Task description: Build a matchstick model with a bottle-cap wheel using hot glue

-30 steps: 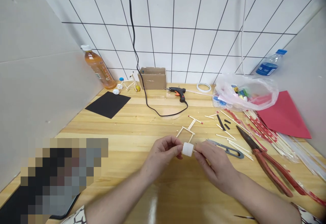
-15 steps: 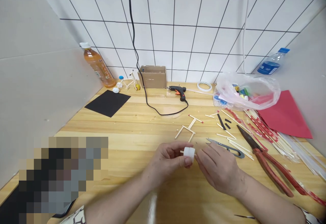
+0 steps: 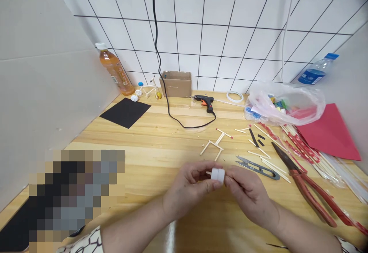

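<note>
Between the thumb and fingers of my left hand (image 3: 191,182) is a white cylinder that looks like two bottle caps (image 3: 217,175) set face to face. A thin pale stick (image 3: 208,173) pokes out of its left side. My right hand (image 3: 248,191) is pinched closed at the cylinder's right side; what its fingertips grip is hidden, though the stick showed there a moment before. Just beyond the hands lies a small frame of glued sticks (image 3: 216,144), with a crossbar at its far end. Grey thread snips (image 3: 257,167) rest to the right of it.
Red-handled pliers (image 3: 312,191), loose sticks (image 3: 276,168) and red paper (image 3: 342,132) lie on the right. At the back are a hot glue gun (image 3: 205,101) with its cord, a cardboard box (image 3: 176,84), a plastic bag (image 3: 287,103) and a tea bottle (image 3: 116,71). Black paper (image 3: 125,113) lies back left.
The camera view has shifted, so the scene sits slightly further right. My right hand has rolled, its thumb now showing at the white cylinder, and the stick's right end is covered.
</note>
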`<move>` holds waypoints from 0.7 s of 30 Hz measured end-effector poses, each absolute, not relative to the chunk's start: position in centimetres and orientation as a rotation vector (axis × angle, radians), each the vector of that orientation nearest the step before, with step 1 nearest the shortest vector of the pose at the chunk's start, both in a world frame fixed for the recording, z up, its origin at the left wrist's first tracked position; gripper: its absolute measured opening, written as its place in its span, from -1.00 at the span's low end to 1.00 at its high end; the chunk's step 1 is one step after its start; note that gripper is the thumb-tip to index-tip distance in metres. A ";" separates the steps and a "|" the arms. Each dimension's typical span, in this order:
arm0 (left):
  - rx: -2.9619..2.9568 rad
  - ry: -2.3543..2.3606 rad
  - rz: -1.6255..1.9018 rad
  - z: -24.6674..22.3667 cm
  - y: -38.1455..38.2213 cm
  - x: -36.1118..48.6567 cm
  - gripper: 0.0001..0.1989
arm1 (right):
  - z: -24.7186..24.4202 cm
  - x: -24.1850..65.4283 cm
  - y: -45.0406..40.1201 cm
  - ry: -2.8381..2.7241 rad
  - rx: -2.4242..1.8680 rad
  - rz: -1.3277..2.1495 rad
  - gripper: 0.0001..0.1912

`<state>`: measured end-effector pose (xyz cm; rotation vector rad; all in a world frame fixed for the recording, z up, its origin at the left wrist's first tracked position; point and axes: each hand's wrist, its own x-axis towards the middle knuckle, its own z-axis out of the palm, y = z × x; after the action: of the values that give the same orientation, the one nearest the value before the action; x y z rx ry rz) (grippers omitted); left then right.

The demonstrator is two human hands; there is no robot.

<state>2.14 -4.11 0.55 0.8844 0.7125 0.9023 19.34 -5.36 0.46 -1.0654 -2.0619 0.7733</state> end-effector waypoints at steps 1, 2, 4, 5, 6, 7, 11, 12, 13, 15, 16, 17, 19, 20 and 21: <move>0.875 0.700 0.887 0.5 -4.0 2.1 -0.73 | 0.5 19.4 -5.2 -2.106 -1.024 0.723 -0.78; 0.871 0.693 0.874 0.5 -3.8 2.1 -0.73 | 0.6 19.5 -5.0 -2.133 -0.998 0.696 -0.80; 0.861 0.672 0.858 0.4 -3.5 2.0 -0.67 | 0.7 19.8 -4.7 -2.129 -1.015 0.713 -0.79; 0.857 0.664 0.857 0.4 -3.3 2.0 -0.63 | 0.7 19.9 -4.5 -2.105 -1.056 0.747 -0.78; 0.858 0.670 0.864 0.5 -3.2 1.9 -0.61 | 0.7 19.9 -4.4 -2.072 -1.107 0.786 -0.76; 0.865 0.695 0.877 0.5 -3.0 1.9 -0.62 | 0.7 20.0 -4.3 -2.035 -1.158 0.824 -0.74; 0.949 0.912 0.915 0.8 -2.6 1.6 -0.77 | 0.7 20.3 -4.1 -1.924 -1.258 0.980 -0.67; 0.960 0.943 0.908 0.9 -2.5 1.6 -0.77 | 0.7 20.3 -4.1 -1.894 -1.263 1.034 -0.66; 0.965 0.958 0.899 0.9 -2.4 1.6 -0.77 | 0.6 20.4 -4.0 -1.853 -1.268 1.099 -0.65; 0.957 0.962 0.890 0.9 -2.3 1.6 -0.77 | 0.4 20.6 -3.9 -1.724 -1.270 1.242 -0.62; 0.949 0.961 0.889 0.8 -2.3 1.6 -0.77 | 0.3 20.7 -3.8 -1.648 -1.263 1.304 -0.60; 0.940 0.959 0.890 0.8 -2.3 1.6 -0.77 | 0.2 20.8 -3.7 -1.582 -1.250 1.346 -0.59; 0.927 0.958 0.890 0.7 -2.3 1.6 -0.77 | 0.0 21.0 -3.7 -1.537 -1.226 1.358 -0.58; 0.925 0.961 0.887 0.7 -2.3 1.7 -0.77 | 0.1 21.0 -3.7 -1.561 -1.225 1.327 -0.58; 0.927 0.966 0.882 0.7 -2.3 1.7 -0.77 | 0.1 20.9 -3.7 -1.607 -1.235 1.279 -0.59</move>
<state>1.70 -2.29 0.70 0.9267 0.9659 0.8824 20.95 -3.68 0.15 -1.2346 -1.6068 1.2792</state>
